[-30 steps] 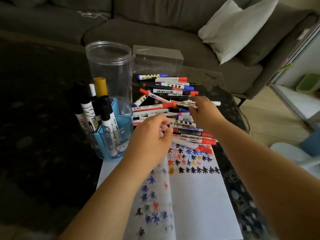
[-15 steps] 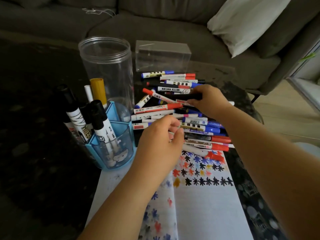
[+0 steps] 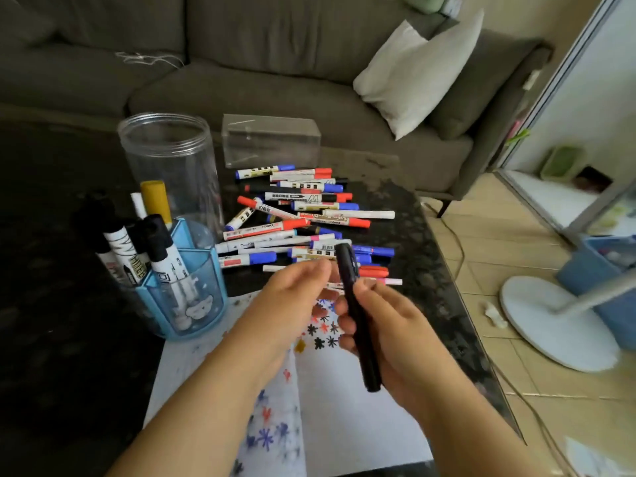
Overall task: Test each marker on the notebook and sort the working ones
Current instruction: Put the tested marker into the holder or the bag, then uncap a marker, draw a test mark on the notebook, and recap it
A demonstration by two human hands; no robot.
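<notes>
A grey sofa (image 3: 275, 63) stands behind the dark table (image 3: 413, 215), with a white cushion (image 3: 413, 74) on its right side. The floor (image 3: 499, 242) has beige tiles. A white round fan base (image 3: 554, 325) stands there.

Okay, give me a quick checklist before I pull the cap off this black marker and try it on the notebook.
1. Black marker held firmly: ok, the right hand grips its barrel.
2. Left hand free for the cap: ok, its fingers are near the marker's upper end and hold nothing.
3. Cap on: cannot tell, the upper end is dark and blurred.
4. Blank space on the notebook: ok, the right page is bare below the scribbled stars.
5. Room in the blue holder: ok, markers stand in it with gaps between them.
6. Untested pile clear of the page: ok, it lies beyond the notebook's far edge.
</notes>
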